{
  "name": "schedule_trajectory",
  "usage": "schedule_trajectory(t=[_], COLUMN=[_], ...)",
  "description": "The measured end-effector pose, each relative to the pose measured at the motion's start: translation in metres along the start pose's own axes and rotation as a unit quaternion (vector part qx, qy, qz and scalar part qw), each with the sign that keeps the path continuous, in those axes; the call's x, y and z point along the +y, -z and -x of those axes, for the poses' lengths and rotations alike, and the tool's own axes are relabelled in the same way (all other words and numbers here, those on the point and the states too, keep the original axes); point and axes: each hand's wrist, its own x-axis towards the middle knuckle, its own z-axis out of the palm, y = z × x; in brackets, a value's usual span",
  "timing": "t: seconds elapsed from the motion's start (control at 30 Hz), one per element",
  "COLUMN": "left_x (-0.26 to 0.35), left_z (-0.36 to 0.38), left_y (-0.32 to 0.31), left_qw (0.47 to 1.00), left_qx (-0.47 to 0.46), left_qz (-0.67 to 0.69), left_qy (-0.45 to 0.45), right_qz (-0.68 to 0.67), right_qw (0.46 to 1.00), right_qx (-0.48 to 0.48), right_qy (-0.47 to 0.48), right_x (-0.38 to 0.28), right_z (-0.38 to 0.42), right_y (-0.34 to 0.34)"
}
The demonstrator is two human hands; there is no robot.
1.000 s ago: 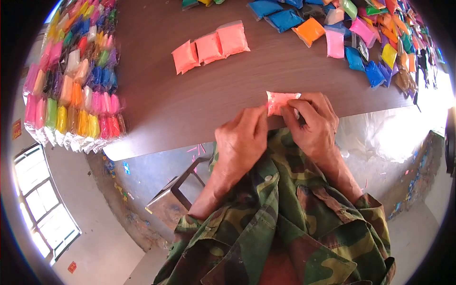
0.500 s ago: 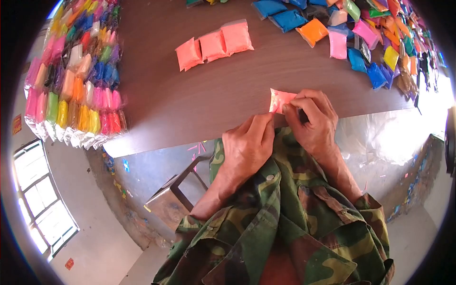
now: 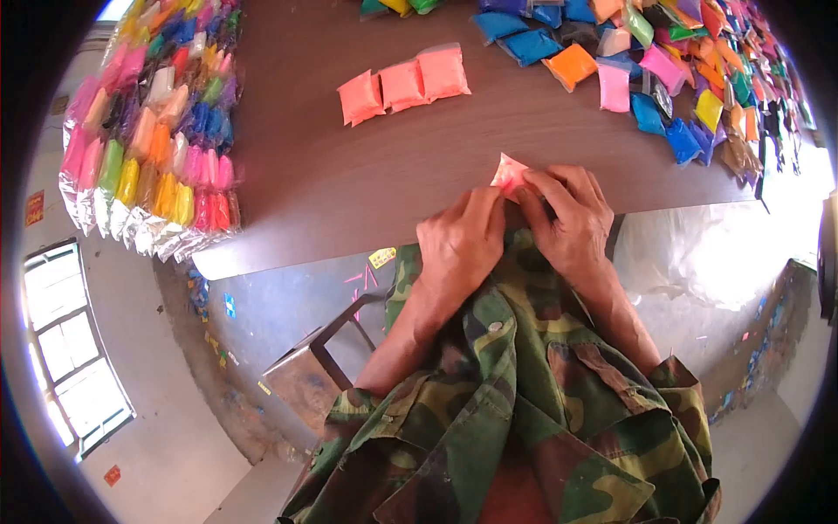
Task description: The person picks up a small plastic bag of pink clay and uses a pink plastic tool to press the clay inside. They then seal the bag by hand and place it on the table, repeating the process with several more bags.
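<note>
Between my two hands, close to the table's near edge, is a small clear packet (image 3: pixel 509 174) of salmon-pink stuff that looks like modelling clay. My left hand (image 3: pixel 460 234) pinches its lower left edge with thumb and forefinger. On the right side my right hand (image 3: pixel 569 210) grips it, fingers curled over the edge. Part of the packet is hidden behind the fingers. Farther off on the table, three like pink packets (image 3: pixel 403 86) lie side by side in a slanting row.
Bundled rows of coloured packets (image 3: pixel 144 166) stand at the table's left end. A loose heap of coloured packets (image 3: pixel 672 74) covers the far right. A stool (image 3: pixel 305 384) is on the floor below the brown table's (image 3: pixel 323 192) near edge.
The packet has been turned and now shows a pointed corner upward, with less of it visible. My hands have drawn slightly closer together. The view has shifted a little.
</note>
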Motion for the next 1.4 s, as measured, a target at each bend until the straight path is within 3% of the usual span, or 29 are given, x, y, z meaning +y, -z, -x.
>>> schedule_trajectory(t=[0.13,0.23,0.33,0.43,0.6,0.7,0.8,1.0,1.2,1.4], left_x=[-0.019,-0.011,0.004,0.0,-0.021,-0.006,0.002,-0.029,0.004,-0.024], left_z=[0.0,-0.01,-0.015,-0.02,-0.034,-0.036,-0.036,-0.039,-0.029,-0.029], left_y=[0.013,0.023,0.012,0.002,0.01,0.013,0.006,0.022,0.01,0.019], left_qw=[0.996,0.999,0.999,0.995,0.996,0.999,0.996,0.995,0.996,0.998], left_qx=[0.001,0.019,0.007,-0.039,-0.063,-0.035,-0.078,-0.068,-0.077,-0.046], left_qz=[-0.075,-0.032,-0.005,-0.062,-0.06,-0.029,-0.044,-0.068,-0.046,-0.039], left_qy=[0.051,0.038,-0.048,-0.069,0.032,0.001,-0.014,0.02,-0.029,0.025], right_qz=[0.005,0.016,0.028,0.017,0.01,0.015,0.012,0.008,0.015,0.015], right_qw=[1.0,1.0,0.999,0.998,0.998,0.999,0.998,0.998,0.998,0.998], right_qx=[0.02,0.022,0.015,0.054,0.046,0.042,0.043,0.041,0.033,0.035], right_qy=[0.012,0.012,0.009,0.027,0.029,0.032,0.039,0.045,0.047,0.052], right_x=[0.001,0.0,-0.003,0.0,0.001,0.004,0.002,0.0,-0.001,0.0], right_z=[0.002,0.003,0.004,0.008,0.013,0.012,0.011,0.01,0.009,0.01], right_y=[-0.004,-0.004,-0.001,-0.005,-0.007,-0.006,-0.006,-0.004,0.001,-0.001])
